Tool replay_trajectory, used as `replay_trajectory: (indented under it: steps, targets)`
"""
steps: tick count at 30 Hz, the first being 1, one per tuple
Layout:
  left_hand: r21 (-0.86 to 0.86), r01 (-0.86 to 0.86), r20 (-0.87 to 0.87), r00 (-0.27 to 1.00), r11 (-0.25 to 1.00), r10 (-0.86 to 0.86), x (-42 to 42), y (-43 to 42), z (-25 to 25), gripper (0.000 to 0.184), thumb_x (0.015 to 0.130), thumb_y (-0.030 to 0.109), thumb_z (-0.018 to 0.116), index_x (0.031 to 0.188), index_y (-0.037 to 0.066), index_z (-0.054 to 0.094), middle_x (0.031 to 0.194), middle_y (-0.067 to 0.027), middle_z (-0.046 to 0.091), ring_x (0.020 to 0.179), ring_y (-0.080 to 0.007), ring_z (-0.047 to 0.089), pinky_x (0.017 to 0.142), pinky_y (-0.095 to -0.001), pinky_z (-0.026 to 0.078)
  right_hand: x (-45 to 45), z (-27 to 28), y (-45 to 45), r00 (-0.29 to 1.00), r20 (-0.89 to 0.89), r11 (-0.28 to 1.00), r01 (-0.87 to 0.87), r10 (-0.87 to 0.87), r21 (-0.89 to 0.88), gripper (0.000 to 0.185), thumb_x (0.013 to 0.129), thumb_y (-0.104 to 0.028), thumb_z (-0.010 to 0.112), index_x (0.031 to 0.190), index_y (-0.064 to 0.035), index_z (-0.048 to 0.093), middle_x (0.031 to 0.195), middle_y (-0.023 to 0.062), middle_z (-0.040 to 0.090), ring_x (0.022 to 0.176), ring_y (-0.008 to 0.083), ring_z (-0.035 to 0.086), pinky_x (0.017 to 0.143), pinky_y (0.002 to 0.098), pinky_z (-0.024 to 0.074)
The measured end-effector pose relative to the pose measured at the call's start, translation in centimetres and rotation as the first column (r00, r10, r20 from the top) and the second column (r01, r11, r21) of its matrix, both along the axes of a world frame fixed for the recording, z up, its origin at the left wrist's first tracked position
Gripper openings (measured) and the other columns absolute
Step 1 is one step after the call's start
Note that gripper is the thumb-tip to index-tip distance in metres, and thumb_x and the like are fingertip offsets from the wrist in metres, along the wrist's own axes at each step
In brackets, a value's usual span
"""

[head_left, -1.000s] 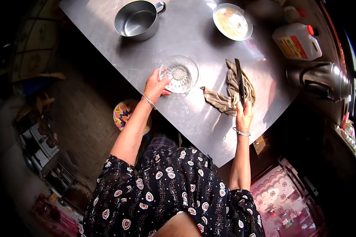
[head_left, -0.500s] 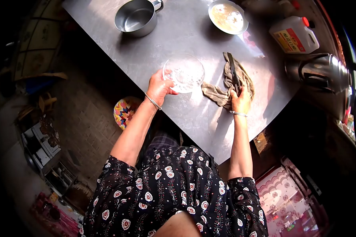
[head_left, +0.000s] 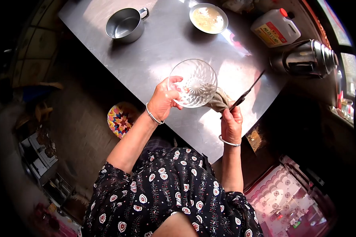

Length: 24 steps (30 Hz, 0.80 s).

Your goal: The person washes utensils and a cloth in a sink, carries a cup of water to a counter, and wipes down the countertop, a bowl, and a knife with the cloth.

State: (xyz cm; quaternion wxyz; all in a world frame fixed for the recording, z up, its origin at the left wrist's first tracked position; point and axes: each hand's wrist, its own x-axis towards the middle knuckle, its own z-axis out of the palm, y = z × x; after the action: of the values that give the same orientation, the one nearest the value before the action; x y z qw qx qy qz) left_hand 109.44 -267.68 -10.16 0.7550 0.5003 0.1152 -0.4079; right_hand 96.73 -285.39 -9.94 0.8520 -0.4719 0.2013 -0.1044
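Observation:
My left hand (head_left: pixel 165 98) grips the rim and side of a clear, patterned glass bowl (head_left: pixel 197 85). The bowl is tilted towards me, and fingers show through its wall. In my right hand (head_left: pixel 232 123) are a crumpled grey-brown cloth (head_left: pixel 221 99) and a long, thin, dark tool (head_left: pixel 249 91) that looks like a knife. The tool points up and to the right; its exact kind is unclear. Part of the cloth lies against or just behind the bowl's right side; I cannot tell whether they touch. Both hands are above the near edge of the metal table (head_left: pixel 158 51).
A grey pot (head_left: pixel 124 27) with a handle stands at the far left of the table. A bowl of cloudy liquid (head_left: pixel 208 19) sits at the back. To the right are a white jug with a red cap (head_left: pixel 277 28) and a metal kettle (head_left: pixel 304 59). A colourful stool (head_left: pixel 120 119) is below the left edge.
The glass bowl has come closer and tilted. My right hand has lifted the cloth from the table, bringing it towards the bowl, and the dark tool has swung to point right.

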Motion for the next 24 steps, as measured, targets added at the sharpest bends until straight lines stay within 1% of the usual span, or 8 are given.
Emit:
replay_trajectory:
  steps: [2,6,11,13,16,17,21,24]
  targets:
    - [-0.048,0.042,-0.045,0.998,0.998,-0.044,-0.9,-0.9,1.0,0.049,0.068,-0.002,0.049,0.116,-0.004,0.04,0.094,-0.0162,0.059,0.066,-0.0157,0.059,0.046,-0.0241,0.046,-0.7,1.3,0.7,0.997,0.07,0.996,0.016,-0.022,0.083,0.027,0.081,-0.015,0.062,0.105,-0.0089,0.052,0.116,0.0077,0.052,0.111,0.0218,0.047,0.097,0.0365,0.0308]
    - [-0.107,0.102,-0.013,0.995,0.989,-0.104,-2.6,-2.8,2.1,0.054,0.063,-0.003,0.047,0.116,-0.007,0.039,0.092,-0.0197,0.057,0.058,-0.0186,0.058,0.041,-0.0256,0.045,-1.2,2.0,0.2,0.968,0.187,0.974,0.135,-0.168,0.181,0.033,0.085,-0.015,0.056,0.117,-0.0087,0.048,0.122,0.0074,0.05,0.117,0.0218,0.042,0.101,0.0397,0.0291]
    - [-0.112,0.198,0.064,0.979,0.974,-0.192,-4.5,-5.1,4.2,0.05,0.062,-0.007,0.045,0.112,-0.01,0.041,0.092,-0.0195,0.055,0.058,-0.0185,0.056,0.043,-0.0247,0.046,-1.0,2.6,-1.5,0.965,0.103,0.905,0.186,-0.241,0.382,0.033,0.091,-0.023,0.046,0.118,-0.0033,0.046,0.118,0.0104,0.053,0.107,0.0218,0.051,0.092,0.0376,0.0414]
    - [-0.098,0.208,0.119,0.973,0.973,-0.196,-5.2,-5.9,4.6,0.047,0.063,-0.006,0.046,0.109,-0.01,0.044,0.093,-0.0191,0.054,0.063,-0.0187,0.056,0.051,-0.0241,0.048,-1.7,2.7,-1.7,0.97,0.081,0.923,0.189,-0.228,0.335,0.03,0.092,-0.022,0.045,0.118,-0.0054,0.042,0.114,0.0079,0.053,0.103,0.0198,0.052,0.091,0.0351,0.0426]
    - [-0.059,0.146,0.143,0.98,0.988,-0.136,-6.1,-6.9,5.5,0.046,0.062,-0.006,0.046,0.108,-0.01,0.045,0.092,-0.0194,0.054,0.069,-0.0193,0.057,0.052,-0.0249,0.049,-3.3,3.1,-1.2,0.966,0.026,0.93,0.242,-0.259,0.277,0.031,0.091,-0.022,0.047,0.117,-0.0044,0.042,0.113,0.0079,0.053,0.102,0.019,0.053,0.09,0.0344,0.0427]
    - [-0.051,0.194,0.142,0.972,0.98,-0.185,-6.2,-6.8,5.8,0.047,0.062,-0.007,0.045,0.109,-0.01,0.044,0.094,-0.0203,0.054,0.076,-0.0198,0.058,0.052,-0.0249,0.05,-3.9,3.4,-1.2,0.964,0.02,0.935,0.253,-0.266,0.248,0.032,0.091,-0.022,0.048,0.117,-0.0043,0.042,0.112,0.0078,0.053,0.101,0.0186,0.053,0.089,0.0342,0.0429]
    - [0.004,0.167,0.203,0.965,0.986,-0.165,-7.5,-7.4,5.8,0.049,0.063,-0.007,0.044,0.111,-0.01,0.042,0.095,-0.0219,0.055,0.07,-0.0201,0.059,0.05,-0.0239,0.05,-6.6,3.8,-2.2,0.964,0.033,0.939,0.249,-0.264,0.237,0.026,0.09,-0.022,0.051,0.109,-0.006,0.044,0.108,0.0058,0.055,0.098,0.0166,0.054,0.087,0.0331,0.0436]
    - [0.079,0.158,0.304,0.936,0.984,-0.175,-8.5,-7.5,6.1,0.05,0.064,-0.008,0.042,0.113,-0.01,0.04,0.096,-0.0227,0.056,0.065,-0.0195,0.059,0.048,-0.0231,0.049,-7.9,3.2,-3.5,0.957,0.106,0.938,0.235,-0.269,0.254,0.03,0.091,-0.016,0.046,0.118,-0.0033,0.043,0.117,0.008,0.052,0.107,0.0188,0.051,0.093,0.0345,0.0407]
